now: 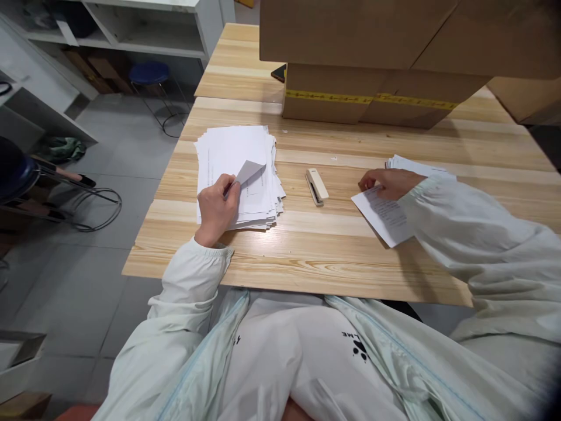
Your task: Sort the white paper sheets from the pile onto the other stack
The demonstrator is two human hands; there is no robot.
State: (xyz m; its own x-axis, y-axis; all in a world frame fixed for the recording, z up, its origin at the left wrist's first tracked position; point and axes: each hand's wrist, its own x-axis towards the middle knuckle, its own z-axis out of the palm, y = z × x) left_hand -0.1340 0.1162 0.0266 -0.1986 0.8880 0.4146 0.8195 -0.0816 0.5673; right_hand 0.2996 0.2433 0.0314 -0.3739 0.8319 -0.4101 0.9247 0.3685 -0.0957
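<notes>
My left hand is over a thick, uneven stack of printed paper sheets on the left of the table. Its thumb and fingers pinch the top sheet, whose corner is folded up and shows grey. Between the two hands lies a cream stapler, touched by neither. On the right, my right hand has its fingers closed on a printed sheet that hangs at an angle toward the table's front edge. A smaller pile of papers lies just behind that hand, partly hidden by it and the sleeve.
Large cardboard boxes with a yellow measuring tape stand stacked on the back of the wooden table. A dark phone-like object pokes out beside them. Left of the table are a blue stool and white shelving.
</notes>
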